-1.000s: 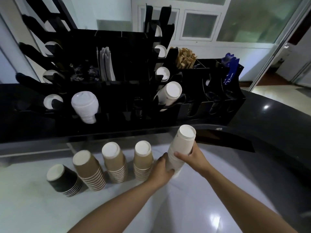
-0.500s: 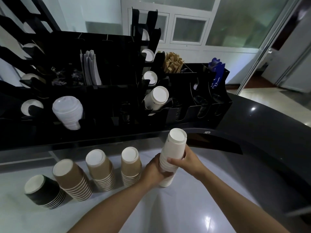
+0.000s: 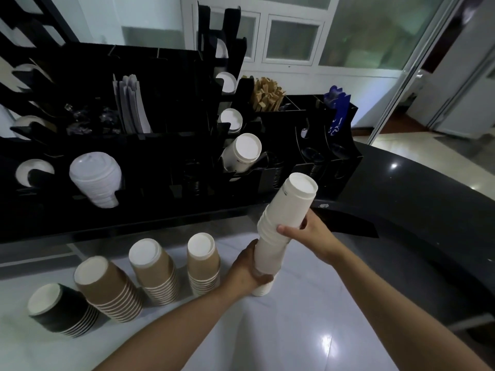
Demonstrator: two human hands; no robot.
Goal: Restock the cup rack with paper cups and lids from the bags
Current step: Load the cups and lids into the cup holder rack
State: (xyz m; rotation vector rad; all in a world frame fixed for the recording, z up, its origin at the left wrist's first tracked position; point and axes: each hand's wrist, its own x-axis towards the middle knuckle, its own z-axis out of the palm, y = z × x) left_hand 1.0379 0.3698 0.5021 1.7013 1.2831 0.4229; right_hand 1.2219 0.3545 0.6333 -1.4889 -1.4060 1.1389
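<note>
Standing behind the white counter (image 3: 294,330), one black rack (image 3: 166,167) holds cups and lids. In front stand three brown stacks (image 3: 158,269), one black stack (image 3: 61,309), and one white stack (image 3: 281,226), gripped low by the left hand (image 3: 246,269) and higher by the right hand (image 3: 310,231), fingers curled round it.

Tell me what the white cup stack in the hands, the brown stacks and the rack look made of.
White cup stack: matte paper, with rolled rims showing at its base.
Brown cup stacks: kraft-coloured paper, apparently ribbed sleeves; pale rims layered below.
Rack: flat black panels slotted together, likely acrylic or plastic; faint sheen, uncertain.
</note>
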